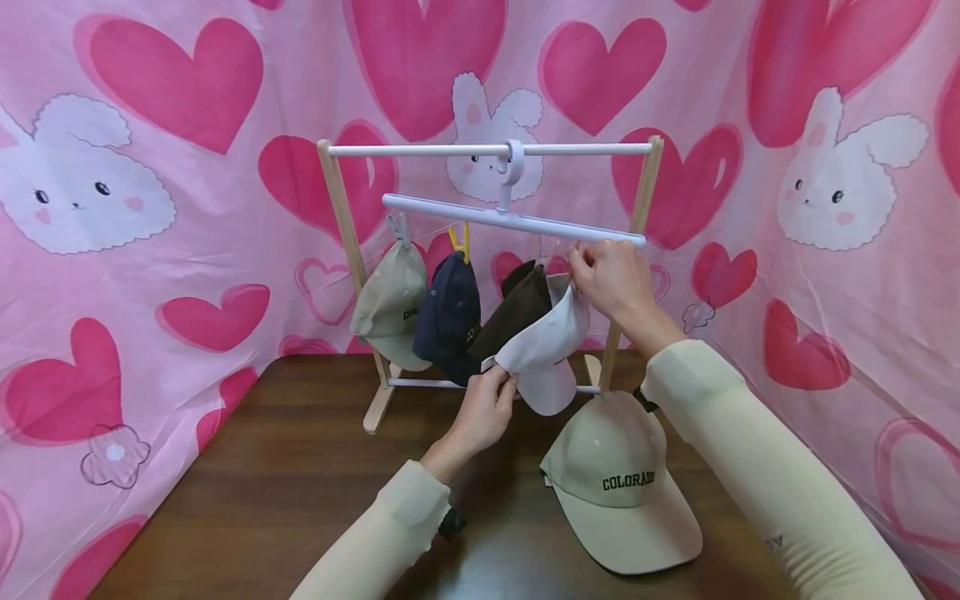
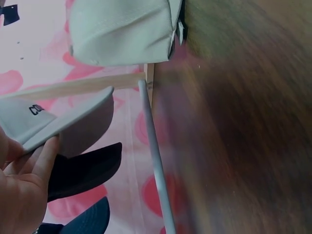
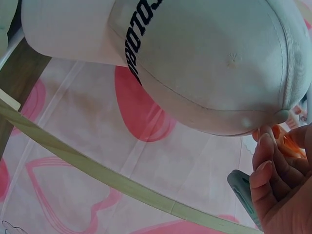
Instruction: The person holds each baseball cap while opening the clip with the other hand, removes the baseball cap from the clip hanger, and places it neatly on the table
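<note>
A white cap (image 1: 543,333) with dark lettering hangs below the right part of a white hanger bar (image 1: 510,220). My left hand (image 1: 480,408) pinches this cap at its lower left edge, beside the brim (image 2: 87,122). At the crown's top, my right hand (image 1: 615,279) squeezes an orange clothespin (image 3: 287,142), partly hidden by the fingers. A grey-green clip (image 3: 242,195) shows beside those fingers. Left of the white cap hang a dark brown cap (image 1: 517,308), a navy cap (image 1: 450,308) under a yellow clothespin (image 1: 460,243), and a beige cap (image 1: 393,292) under a grey clip.
The hanger hooks over the top rail (image 1: 420,151) of a wooden-legged rack and tilts down to the right. A beige COLORADO cap (image 1: 615,467) sits on the brown table (image 1: 300,467), under my right forearm. Behind stands a pink heart-and-bunny cloth (image 1: 315,67).
</note>
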`<state>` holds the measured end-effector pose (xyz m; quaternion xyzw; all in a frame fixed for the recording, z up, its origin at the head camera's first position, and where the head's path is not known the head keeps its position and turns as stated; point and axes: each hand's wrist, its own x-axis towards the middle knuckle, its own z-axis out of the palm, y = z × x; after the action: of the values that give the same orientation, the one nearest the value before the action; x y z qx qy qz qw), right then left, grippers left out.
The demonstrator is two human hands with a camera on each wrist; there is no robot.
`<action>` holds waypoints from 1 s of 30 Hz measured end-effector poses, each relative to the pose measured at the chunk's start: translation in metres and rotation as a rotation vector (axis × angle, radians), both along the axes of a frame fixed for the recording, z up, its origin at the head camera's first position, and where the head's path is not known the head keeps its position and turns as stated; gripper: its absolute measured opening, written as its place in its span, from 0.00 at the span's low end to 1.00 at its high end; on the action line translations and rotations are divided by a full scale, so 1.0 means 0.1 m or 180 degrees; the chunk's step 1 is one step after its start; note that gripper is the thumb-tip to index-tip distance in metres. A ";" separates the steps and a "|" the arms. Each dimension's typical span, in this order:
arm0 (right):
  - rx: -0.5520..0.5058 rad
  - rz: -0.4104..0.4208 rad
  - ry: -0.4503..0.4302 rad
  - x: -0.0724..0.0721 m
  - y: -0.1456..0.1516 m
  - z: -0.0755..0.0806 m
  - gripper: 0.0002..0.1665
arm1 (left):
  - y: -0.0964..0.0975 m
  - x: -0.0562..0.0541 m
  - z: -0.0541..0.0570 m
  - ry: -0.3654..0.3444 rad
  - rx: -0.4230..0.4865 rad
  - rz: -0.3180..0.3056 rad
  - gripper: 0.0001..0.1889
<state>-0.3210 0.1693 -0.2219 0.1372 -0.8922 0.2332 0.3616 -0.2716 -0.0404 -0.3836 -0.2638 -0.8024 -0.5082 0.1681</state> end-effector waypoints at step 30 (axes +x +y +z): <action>-0.0154 0.0041 -0.0229 -0.03 0.06 -0.03 0.27 | -0.22 0.02 -0.10 0.0032 -0.0050 -0.0060 0.10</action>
<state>-0.3240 0.1749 -0.2245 0.1257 -0.8978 0.2619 0.3311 -0.2691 -0.0623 -0.3940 -0.2752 -0.8030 -0.5021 0.1652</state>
